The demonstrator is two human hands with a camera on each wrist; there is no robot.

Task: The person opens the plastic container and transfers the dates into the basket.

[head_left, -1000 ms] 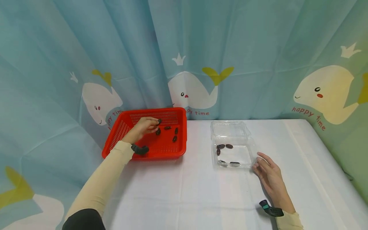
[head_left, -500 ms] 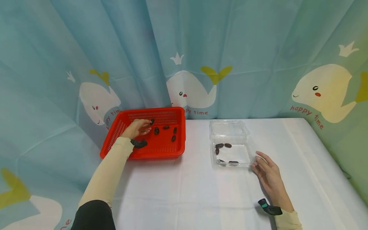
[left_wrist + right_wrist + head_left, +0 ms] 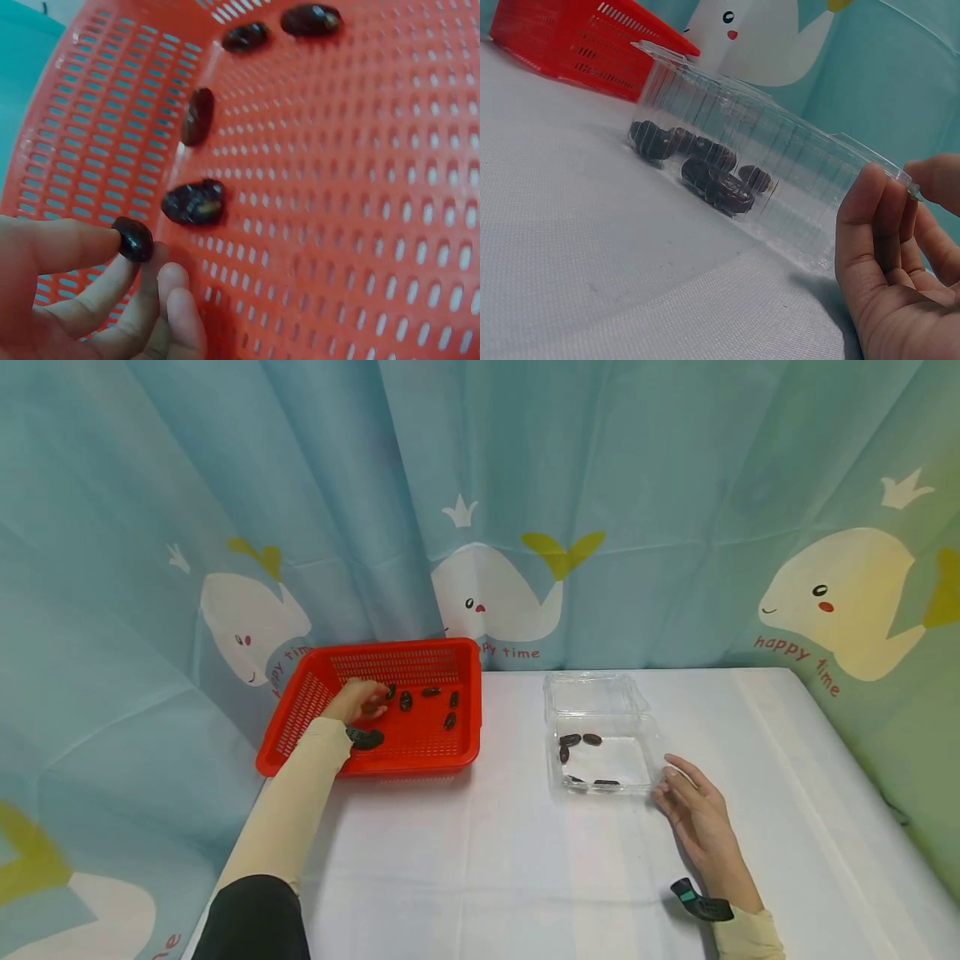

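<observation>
One glossy oval date (image 3: 136,239) pinched in L hand (image 3: 362,700), inside the red perforated plastic basket (image 3: 420,745), which hides the counter's (image 3: 540,860) back L corner; 4 wrinkled dates (image 3: 193,202) lie on its floor. R hand (image 3: 699,814), well apart, pinches rim of the clear thin-walled clamshell (image 3: 810,180) nr back edge; 5 dates (image 3: 592,739) w/in, partly obscured by ridged wall. Counter's front edge cut off.

PLACE: curtained nook, exact kind unclear | SIGNS: whale-print curtain (image 3: 645,485) behind white-covered table (image 3: 540,860)
</observation>
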